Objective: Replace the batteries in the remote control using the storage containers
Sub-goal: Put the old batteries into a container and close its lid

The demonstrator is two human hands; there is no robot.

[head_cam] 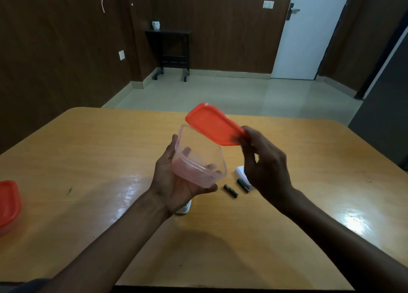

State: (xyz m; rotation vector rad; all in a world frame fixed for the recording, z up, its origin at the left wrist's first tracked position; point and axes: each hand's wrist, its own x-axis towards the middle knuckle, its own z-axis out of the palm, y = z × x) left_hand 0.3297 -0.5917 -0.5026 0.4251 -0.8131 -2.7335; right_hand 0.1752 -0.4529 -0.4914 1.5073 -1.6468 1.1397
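Two hands work above mid-surface: left hand (174,178) cradles a clear pinkish container (198,158), right hand (262,160) pinches its orange lid (214,125), tilted off. Two batteries (230,190) lie beneath, bare surface (88,160) leftward.

Both bare forearms reach in from the bottom of the frame toward its centre. The left hand (174,180) lies palm up, fingers curled in a cupping grip. The right hand (262,162), back facing the camera, pinches with its fingertips (239,140).

White door (309,38), dark side table (170,47)
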